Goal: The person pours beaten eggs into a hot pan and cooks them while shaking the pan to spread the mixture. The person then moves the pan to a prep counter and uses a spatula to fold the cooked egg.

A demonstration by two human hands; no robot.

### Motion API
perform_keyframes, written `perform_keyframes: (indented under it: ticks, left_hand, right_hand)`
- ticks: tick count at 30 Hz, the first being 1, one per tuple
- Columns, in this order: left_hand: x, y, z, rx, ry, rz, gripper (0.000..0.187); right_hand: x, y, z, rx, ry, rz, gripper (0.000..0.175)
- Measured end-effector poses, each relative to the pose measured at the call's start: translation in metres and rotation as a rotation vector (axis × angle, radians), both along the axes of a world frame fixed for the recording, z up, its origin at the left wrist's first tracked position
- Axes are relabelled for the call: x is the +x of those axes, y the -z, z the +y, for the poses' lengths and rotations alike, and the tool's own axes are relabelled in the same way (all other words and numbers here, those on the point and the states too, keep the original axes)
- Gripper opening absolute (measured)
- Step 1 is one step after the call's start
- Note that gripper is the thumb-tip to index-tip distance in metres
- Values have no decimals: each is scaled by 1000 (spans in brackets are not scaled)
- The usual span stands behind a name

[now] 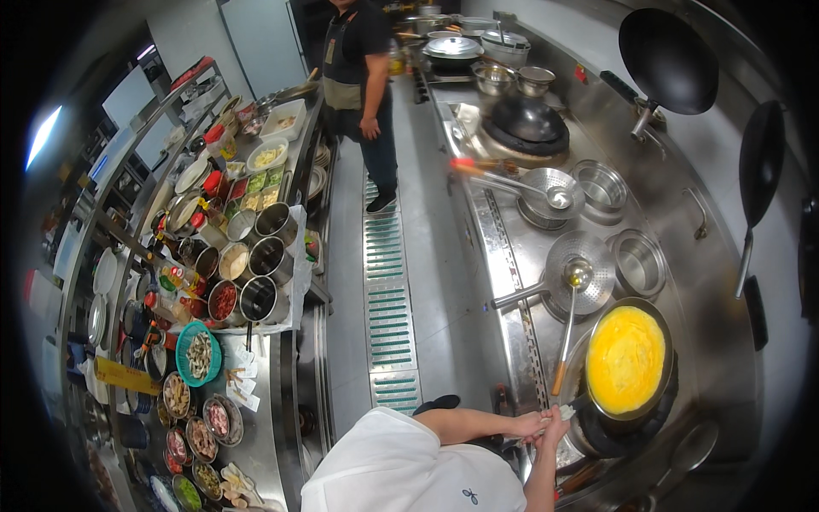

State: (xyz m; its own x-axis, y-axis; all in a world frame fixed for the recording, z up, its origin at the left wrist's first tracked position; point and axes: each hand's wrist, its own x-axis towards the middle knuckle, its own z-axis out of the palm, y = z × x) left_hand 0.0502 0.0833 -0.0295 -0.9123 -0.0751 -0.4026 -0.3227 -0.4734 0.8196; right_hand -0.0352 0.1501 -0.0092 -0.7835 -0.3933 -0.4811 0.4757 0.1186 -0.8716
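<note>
A wok (669,358) with a metal rim holds a broad, round yellow layer of egg (626,360) and is tilted over the stove burner. Its handle end is wrapped in a white cloth (567,413). Around this cloth-covered end my right hand (555,427) is closed. My left hand (531,426) is right beside it, fingers closed on the cloth's other end. A ladle (564,358) with a wooden handle end lies just above my hands, its bowl holding some oil in a perforated metal strainer (556,257).
Metal pots (640,262), another strainer (569,182) and a black wok (528,118) stand along the steel range. Two woks hang on the wall at right. A co-worker (361,89) stands in the aisle. The left counter (269,365) bears bowls of ingredients and a teal basket (214,365).
</note>
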Motion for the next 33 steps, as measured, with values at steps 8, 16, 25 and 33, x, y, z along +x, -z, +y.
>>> perform_keyframes:
  ticks: [8,16,25,33]
  left_hand:
    - [1,-4,0,4,0,11,33]
    - [3,-10,-1,-10,0,11,33]
    - [-1,1,1,-56,-28,12,42]
    - [0,5,7,-45,-90,48,48]
  right_hand:
    - [0,-4,0,-15,-14,17,17]
    - [4,-10,-2,2,19,4,16]
    - [3,-10,-2,14,-6,-3,14]
    - [-1,2,2,-34,0,31,18]
